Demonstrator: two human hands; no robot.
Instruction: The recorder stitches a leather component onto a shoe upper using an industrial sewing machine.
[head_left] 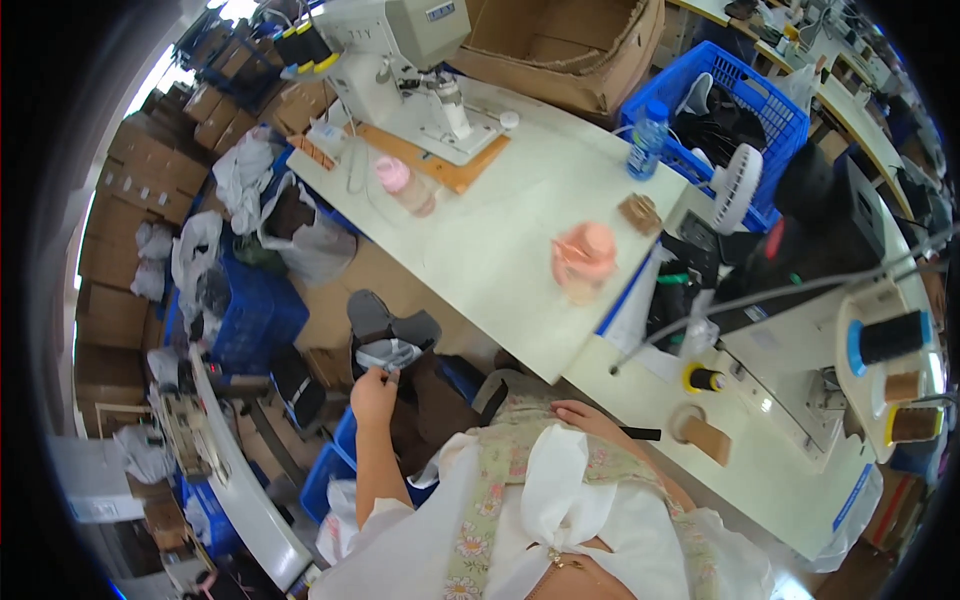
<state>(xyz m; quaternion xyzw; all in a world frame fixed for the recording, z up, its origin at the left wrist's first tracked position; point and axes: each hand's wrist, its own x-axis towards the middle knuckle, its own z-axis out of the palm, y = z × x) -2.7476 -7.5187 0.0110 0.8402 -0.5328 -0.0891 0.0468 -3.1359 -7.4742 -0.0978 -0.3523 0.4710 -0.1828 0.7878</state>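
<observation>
My left hand (pixel 373 398) is closed on the near edge of a grey fabric piece (pixel 388 352), which looks like a shoe upper with dark flaps and a pale grey inside. It is held off the left side of the white table, above dark brown material (pixel 432 405) that hangs over a blue crate. My right hand (pixel 588 417) lies low against my floral apron (pixel 525 415), beside the table's front edge, its visible fingers stretched out and nothing seen in them. Part of that hand is hidden by the apron and sleeve.
On the white table (pixel 480 240) stand a sewing machine (pixel 400 60), a pink-capped bottle (pixel 405 188), a peach-coloured item (pixel 584 255) and a blue-capped bottle (pixel 648 140). A second machine (pixel 790 370) with thread spools is at right. Blue crates (pixel 240 310) and bags crowd the left.
</observation>
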